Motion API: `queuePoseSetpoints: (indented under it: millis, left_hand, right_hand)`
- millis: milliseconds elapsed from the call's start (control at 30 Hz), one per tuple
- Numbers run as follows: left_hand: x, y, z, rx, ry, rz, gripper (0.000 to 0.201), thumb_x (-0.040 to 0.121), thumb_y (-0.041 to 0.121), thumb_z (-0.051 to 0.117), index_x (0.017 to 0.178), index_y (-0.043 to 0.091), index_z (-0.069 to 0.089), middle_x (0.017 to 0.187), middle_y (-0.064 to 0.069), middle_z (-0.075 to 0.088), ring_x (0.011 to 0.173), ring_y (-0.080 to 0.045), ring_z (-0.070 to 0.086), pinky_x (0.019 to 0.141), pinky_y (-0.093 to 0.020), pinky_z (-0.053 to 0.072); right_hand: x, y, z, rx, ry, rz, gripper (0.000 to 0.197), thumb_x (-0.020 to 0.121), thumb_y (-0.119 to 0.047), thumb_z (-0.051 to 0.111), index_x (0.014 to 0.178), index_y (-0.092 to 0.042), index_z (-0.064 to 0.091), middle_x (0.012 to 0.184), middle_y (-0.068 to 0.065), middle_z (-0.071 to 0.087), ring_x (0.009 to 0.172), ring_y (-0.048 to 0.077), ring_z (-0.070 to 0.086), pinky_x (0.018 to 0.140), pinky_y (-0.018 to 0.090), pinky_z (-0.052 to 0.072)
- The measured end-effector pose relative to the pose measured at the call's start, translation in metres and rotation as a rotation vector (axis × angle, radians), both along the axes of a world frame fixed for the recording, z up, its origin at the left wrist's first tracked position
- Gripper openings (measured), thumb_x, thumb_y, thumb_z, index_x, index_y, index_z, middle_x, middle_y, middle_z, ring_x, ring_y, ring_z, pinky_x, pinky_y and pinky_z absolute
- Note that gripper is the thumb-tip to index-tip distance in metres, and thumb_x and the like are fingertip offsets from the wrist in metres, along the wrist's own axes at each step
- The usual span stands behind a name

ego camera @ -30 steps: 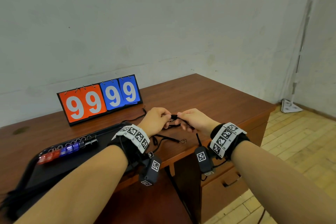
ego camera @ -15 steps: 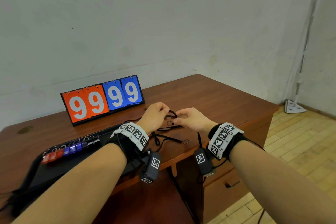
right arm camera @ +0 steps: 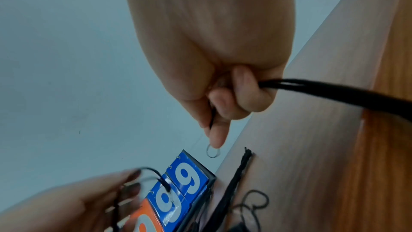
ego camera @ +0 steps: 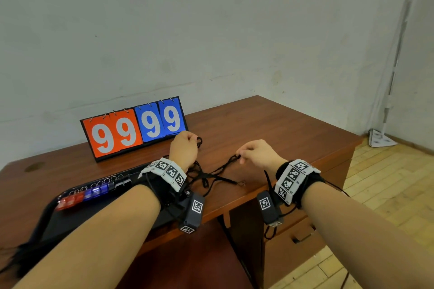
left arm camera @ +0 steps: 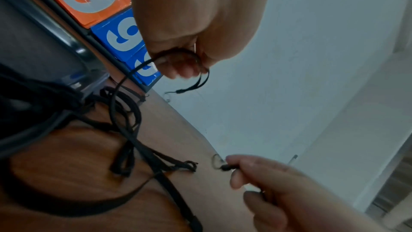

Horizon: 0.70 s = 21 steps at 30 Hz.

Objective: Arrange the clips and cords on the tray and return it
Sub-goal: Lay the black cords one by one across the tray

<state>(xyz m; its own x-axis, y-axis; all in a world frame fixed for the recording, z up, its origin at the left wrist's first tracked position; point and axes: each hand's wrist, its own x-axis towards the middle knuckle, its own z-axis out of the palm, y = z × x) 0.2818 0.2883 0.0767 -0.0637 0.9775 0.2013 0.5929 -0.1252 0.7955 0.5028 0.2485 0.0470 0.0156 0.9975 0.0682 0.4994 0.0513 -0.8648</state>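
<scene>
Left hand [ego camera: 184,149]: raised above the desk [ego camera: 270,129], just in front of the scoreboard; fingers curled round a black cord [left arm camera: 125,84] that loops out of the fist, its short end hanging free past the fingertips.

Right hand [ego camera: 256,153]: raised above the desk, well apart from the left hand; thumb and forefinger pinch a black cord end, a small metal ring [right arm camera: 212,152] dangling below the fingertips. Further black strands pass through the curled fingers [right arm camera: 245,84] and trail off to the right in the right wrist view.

Cords [ego camera: 211,175]: a tangle of black strands lying on the desk between the two wrists, rising to both hands; one loose end with a ring lies near the desk's near edge.

Tray [ego camera: 61,225]: black, on the left part of the desk, near edge.

Clips [ego camera: 91,193]: red, blue and black, in one row along the tray's far rim, metal loops pointing away.

Scoreboard [ego camera: 133,128]: orange and blue cards, all reading 9, upright at the far side.
</scene>
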Motion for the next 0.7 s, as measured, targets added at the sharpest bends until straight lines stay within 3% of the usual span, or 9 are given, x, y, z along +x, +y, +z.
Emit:
queuePoseSetpoints:
  millis: [100,200,333,433,533,633,700]
  left_hand:
    - [0.001,-0.001,-0.009,-0.095,0.274,-0.021,0.036,0.092,0.034,0.054,0.127,0.027,0.057,0.13,-0.007,0.055,0.123,-0.031,0.048,0.102,-0.046,0.045]
    - [0.009,-0.009,-0.003,-0.08,0.242,-0.135,0.043,0.093,0.034,0.056,0.135,0.029,0.053,0.138,-0.005,0.048,0.131,-0.028,0.042,0.108,-0.047,0.041]
    - [0.023,-0.028,0.015,-0.074,0.028,-0.364,0.032,0.099,0.034,0.052,0.13,0.026,0.057,0.125,0.003,0.06,0.114,-0.011,0.056,0.1,-0.034,0.046]
    - [0.024,-0.042,0.027,-0.133,-0.137,-0.399,0.026,0.102,0.032,0.047,0.119,0.021,0.063,0.109,-0.001,0.07,0.101,-0.018,0.068,0.092,-0.043,0.057]
    - [0.016,-0.054,0.039,-0.226,-0.3,-0.365,0.032,0.105,0.032,0.041,0.112,0.015,0.067,0.094,-0.01,0.074,0.087,-0.023,0.071,0.082,-0.042,0.058]
    - [-0.003,-0.066,0.049,-0.244,-0.369,-0.363,0.029,0.104,0.027,0.045,0.11,0.009,0.067,0.096,-0.017,0.074,0.074,-0.02,0.069,0.071,-0.036,0.058]
    - [-0.019,-0.074,0.055,-0.233,-0.369,-0.371,0.024,0.102,0.021,0.051,0.107,0.006,0.068,0.097,-0.017,0.074,0.073,-0.018,0.068,0.07,-0.033,0.058]
  right_hand:
    - [0.0,-0.005,0.01,0.021,0.165,0.034,0.022,0.1,-0.012,0.049,0.103,-0.009,0.07,0.087,0.007,0.074,0.047,0.013,0.049,0.047,0.022,0.042]
    - [-0.005,-0.01,0.021,0.022,0.27,0.096,0.022,0.1,-0.011,0.047,0.111,-0.009,0.066,0.09,0.008,0.073,0.05,0.014,0.052,0.044,0.023,0.038]
    - [-0.019,-0.02,0.039,0.028,0.282,0.175,0.02,0.099,-0.011,0.049,0.113,-0.008,0.063,0.09,0.009,0.073,0.052,0.016,0.054,0.043,0.022,0.037]
    - [-0.031,-0.03,0.053,0.04,0.276,0.189,0.019,0.099,-0.01,0.049,0.111,-0.004,0.063,0.088,0.01,0.073,0.051,0.015,0.053,0.042,0.021,0.036]
    - [-0.041,-0.039,0.065,0.04,0.268,0.197,0.019,0.099,-0.011,0.049,0.111,-0.005,0.063,0.09,0.011,0.074,0.049,0.015,0.054,0.042,0.022,0.036]
    - [-0.053,-0.049,0.075,0.036,0.264,0.2,0.018,0.099,-0.011,0.049,0.111,-0.003,0.06,0.093,0.015,0.074,0.05,0.017,0.055,0.039,0.021,0.036]
    - [-0.063,-0.056,0.082,0.038,0.244,0.197,0.016,0.098,-0.011,0.05,0.107,-0.002,0.059,0.095,0.016,0.074,0.052,0.019,0.056,0.039,0.021,0.037]
